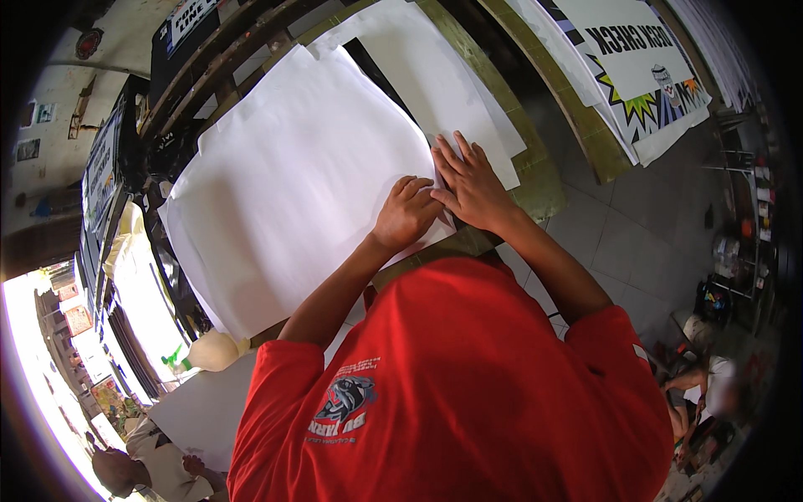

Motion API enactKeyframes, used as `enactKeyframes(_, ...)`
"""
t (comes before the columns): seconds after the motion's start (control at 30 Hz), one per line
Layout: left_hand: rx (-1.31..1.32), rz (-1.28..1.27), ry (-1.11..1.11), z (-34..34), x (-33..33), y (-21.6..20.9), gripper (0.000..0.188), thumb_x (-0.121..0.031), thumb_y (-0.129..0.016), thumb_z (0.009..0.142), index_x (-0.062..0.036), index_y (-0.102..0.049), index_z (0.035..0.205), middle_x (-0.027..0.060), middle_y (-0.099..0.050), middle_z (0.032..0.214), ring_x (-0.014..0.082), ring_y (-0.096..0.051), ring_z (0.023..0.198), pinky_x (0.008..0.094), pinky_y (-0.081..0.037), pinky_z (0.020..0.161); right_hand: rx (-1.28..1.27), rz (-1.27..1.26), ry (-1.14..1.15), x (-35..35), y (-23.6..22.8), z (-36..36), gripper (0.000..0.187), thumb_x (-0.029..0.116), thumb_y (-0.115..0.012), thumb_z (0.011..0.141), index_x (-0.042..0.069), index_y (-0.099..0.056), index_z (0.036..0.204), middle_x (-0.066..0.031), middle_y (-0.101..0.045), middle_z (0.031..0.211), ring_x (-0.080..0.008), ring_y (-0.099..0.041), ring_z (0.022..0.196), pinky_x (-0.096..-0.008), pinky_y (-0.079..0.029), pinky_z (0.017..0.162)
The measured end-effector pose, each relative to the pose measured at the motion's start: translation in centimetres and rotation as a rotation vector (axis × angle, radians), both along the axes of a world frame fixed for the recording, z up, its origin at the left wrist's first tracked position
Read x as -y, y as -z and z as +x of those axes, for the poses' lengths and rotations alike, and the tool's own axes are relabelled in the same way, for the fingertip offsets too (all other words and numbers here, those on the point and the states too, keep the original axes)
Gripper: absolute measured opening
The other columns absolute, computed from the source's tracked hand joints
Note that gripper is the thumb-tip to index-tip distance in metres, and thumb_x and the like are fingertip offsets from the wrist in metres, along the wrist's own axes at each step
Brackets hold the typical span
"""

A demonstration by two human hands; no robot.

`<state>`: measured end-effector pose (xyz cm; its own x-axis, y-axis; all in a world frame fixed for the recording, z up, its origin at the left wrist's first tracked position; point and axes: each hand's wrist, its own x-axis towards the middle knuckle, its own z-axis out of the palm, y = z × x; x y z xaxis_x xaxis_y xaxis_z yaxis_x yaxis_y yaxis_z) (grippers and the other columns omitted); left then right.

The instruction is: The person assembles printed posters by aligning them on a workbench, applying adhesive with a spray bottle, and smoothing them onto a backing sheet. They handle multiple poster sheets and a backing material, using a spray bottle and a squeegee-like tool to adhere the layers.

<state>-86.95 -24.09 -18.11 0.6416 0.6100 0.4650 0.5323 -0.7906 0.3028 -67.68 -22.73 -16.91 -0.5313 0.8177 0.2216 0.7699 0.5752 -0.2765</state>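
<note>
Presently, left hand: bent at the knuckles, fingers curled down at the near right edge of the large white sheet; whether it pinches the paper or merely presses cannot be told.
Right hand: unclenched, fingers spread and laid just beyond that edge, thumb reaching towards the left fingertips; no object seen in its grasp.
Reason for hand placement: both meet at one part of the border, which would appear to keep that edge controlled while the rest lies loose.
Large white sheet: extends from beneath the left hand, leftward and away; its surface is gently waved and its far edge uneven, consistent with thin, flexible stock.
Dark strip: beyond the hands, exposed between the large sheet and the second white sheet.
Second white sheet: ahead of the right hand, partly covered by the large one; the overlap likely explains why only its right part shows.
Green worktop: under the paper, its rim visible right of the right hand, evidently serving as flat support.
Printed sheets: farther right of both hands, on a separate surface across a gap, overlapping as though stacked.
Tiled floor: right of the right hand, below worktop level.
</note>
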Motion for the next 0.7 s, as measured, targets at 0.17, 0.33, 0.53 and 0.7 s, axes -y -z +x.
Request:
enactKeyframes(0.17,0.004,0.012,0.0,0.2,0.2,-0.3,0.014,-0.008,-0.068,0.073,-0.0075,-0.066,0.087,0.007,-0.065,0.093,0.0264,-0.062,0.102,0.0419,-0.05,0.089,0.094,-0.025,-0.017,0.0,1.3,1.1,0.075,0.058,-0.041,0.097,0.0,-0.039,0.145,-0.0169,-0.032,0.156,-0.0384,-0.024,0.145,-0.0578,-0.024,0.114)
enactKeyframes(0.33,0.046,-0.096,0.027,0.1,0.2,-1.1,0.021,-0.007,-0.067,0.073,-0.0056,-0.066,0.094,0.0067,-0.065,0.092,0.0276,-0.062,0.1,0.0424,-0.049,0.088,0.142,0.005,0.002,0.2,1.4,1.4,0.071,0.053,-0.045,0.097,0.005,-0.037,0.148,-0.0153,-0.031,0.156,-0.0346,-0.022,0.147,-0.0564,-0.023,0.115)
enactKeyframes(0.53,0.185,-0.434,-0.223,0.5,-0.6,-0.9,0.025,-0.005,-0.064,0.081,-0.0025,-0.064,0.106,0.0098,-0.066,0.085,0.029,-0.062,0.094,0.0399,-0.049,0.083,0.216,-0.025,0.013,0.2,0.9,0.9,0.065,0.044,-0.052,0.095,0.008,-0.038,0.148,-0.0149,-0.031,0.156,-0.0325,-0.023,0.146,-0.0551,-0.024,0.115)
enactKeyframes(0.7,0.055,-0.258,-0.35,1.3,-4.4,-1.8,0.048,-0.02,-0.068,0.084,-0.0062,-0.054,0.129,0.0168,-0.058,0.119,0.0359,-0.053,0.114,0.0464,-0.043,0.097,0.188,-0.032,0.019,0.2,0.4,1.0,0.064,0.043,-0.056,0.093,0.009,-0.041,0.146,-0.0155,-0.031,0.156,-0.0328,-0.023,0.146,-0.0555,-0.025,0.114)
